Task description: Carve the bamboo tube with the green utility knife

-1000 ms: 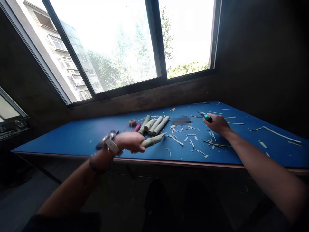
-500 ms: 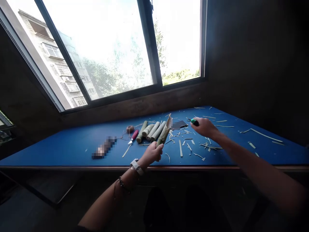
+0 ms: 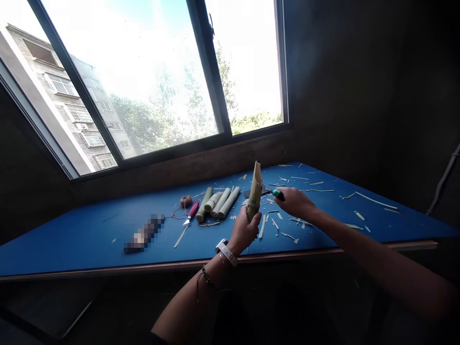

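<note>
My left hand (image 3: 245, 230) is wrapped round the lower end of a bamboo piece (image 3: 255, 189), which stands almost upright above the table. Its upper part is cut away to a narrow tongue, leaving the hollow side bared. In my right hand (image 3: 295, 203) is a carving tool (image 3: 277, 194) with a green and black handle, gripped in a closed fist. The tool's thin metal end reaches left to the cut edge of the bamboo; its exact shape is too small to tell. Wood shavings (image 3: 275, 223) lie below and around both hands.
Several bamboo pieces (image 3: 220, 201) lie left of my hands on the blue table (image 3: 93, 230). Beside them are a red-handled knife (image 3: 191, 212) and a ball of twine (image 3: 186, 201). A blurred-out item (image 3: 143, 235) lies further left. A dark flat piece (image 3: 263, 191) sits behind the bamboo.
The bamboo has been raised and turned more upright by my left hand. The carving tool, apart from it before, now meets its cut edge. My view has shifted to the right.
</note>
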{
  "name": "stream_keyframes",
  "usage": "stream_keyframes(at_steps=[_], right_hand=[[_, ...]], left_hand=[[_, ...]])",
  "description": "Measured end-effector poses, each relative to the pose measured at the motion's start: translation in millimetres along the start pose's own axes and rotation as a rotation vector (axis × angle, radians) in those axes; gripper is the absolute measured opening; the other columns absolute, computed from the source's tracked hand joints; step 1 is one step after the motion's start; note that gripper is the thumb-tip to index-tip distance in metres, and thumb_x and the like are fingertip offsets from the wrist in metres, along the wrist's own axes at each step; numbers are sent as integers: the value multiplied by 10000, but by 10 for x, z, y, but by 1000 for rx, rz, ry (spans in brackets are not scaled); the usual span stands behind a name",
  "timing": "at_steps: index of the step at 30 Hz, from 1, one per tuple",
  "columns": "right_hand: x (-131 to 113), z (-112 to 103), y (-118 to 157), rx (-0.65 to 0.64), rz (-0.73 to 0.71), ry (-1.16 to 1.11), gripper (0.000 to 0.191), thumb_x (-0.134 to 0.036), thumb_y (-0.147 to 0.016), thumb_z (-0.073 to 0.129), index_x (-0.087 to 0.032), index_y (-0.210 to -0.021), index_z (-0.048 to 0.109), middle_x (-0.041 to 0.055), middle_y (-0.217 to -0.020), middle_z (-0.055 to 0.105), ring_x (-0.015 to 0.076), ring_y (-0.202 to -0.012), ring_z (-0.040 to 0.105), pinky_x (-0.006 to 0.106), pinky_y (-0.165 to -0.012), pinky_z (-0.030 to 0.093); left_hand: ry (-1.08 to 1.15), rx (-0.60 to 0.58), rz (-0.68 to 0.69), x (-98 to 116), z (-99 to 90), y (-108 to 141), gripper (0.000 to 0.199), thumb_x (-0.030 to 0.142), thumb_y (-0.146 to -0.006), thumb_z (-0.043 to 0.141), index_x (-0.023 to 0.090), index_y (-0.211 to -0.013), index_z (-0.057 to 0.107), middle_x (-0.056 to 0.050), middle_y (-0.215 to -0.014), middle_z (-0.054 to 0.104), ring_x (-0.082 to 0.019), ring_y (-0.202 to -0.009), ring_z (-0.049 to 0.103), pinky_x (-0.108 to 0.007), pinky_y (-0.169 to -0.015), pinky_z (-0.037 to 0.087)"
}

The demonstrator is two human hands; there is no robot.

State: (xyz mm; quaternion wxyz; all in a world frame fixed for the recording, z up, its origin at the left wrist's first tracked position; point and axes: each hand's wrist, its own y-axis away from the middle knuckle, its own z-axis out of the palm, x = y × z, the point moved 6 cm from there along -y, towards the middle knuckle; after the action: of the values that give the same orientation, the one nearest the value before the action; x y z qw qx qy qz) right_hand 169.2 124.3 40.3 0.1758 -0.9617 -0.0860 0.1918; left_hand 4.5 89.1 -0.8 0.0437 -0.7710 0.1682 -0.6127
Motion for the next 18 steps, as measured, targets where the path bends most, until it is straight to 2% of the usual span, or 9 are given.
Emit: stream_keyframes(at_steps=[4, 7, 13, 18], right_hand=[[66, -1, -60, 26, 1, 131, 252, -296, -851, 342, -183, -807, 564, 95, -731, 633, 176, -609, 556, 250, -486, 267], [147, 39, -172, 15, -4, 197, 242, -270, -847, 358, -180, -874, 581, 113, -770, 646, 206, -670, 593, 259, -519, 304], [332, 92, -403, 21, 31, 210, 244, -288, -842, 392, -166, -873, 602, 155, -818, 648, 273, -768, 619, 309, -595, 371], [348, 176, -536, 48, 61, 209, 215, -259, -820, 443, -166, -916, 612, 160, -841, 652, 278, -821, 618, 330, -651, 389]], left_hand=[[15, -63, -24, 9, 55, 31, 268, 438, -785, 503, 203, -869, 406, 36, -638, 474, -74, -407, 452, -182, -328, 359], [33, -59, -75, -61, 108, 60, 258, 425, -780, 501, 202, -838, 385, 46, -617, 455, -69, -400, 446, -174, -325, 361], [104, -75, -169, -192, 263, 125, 299, 448, -746, 529, 200, -811, 376, 55, -639, 453, -53, -405, 440, -166, -337, 361], [249, -64, -286, -106, 325, 180, 323, 454, -731, 552, 195, -811, 376, 51, -664, 459, -42, -434, 428, -166, -365, 378]])
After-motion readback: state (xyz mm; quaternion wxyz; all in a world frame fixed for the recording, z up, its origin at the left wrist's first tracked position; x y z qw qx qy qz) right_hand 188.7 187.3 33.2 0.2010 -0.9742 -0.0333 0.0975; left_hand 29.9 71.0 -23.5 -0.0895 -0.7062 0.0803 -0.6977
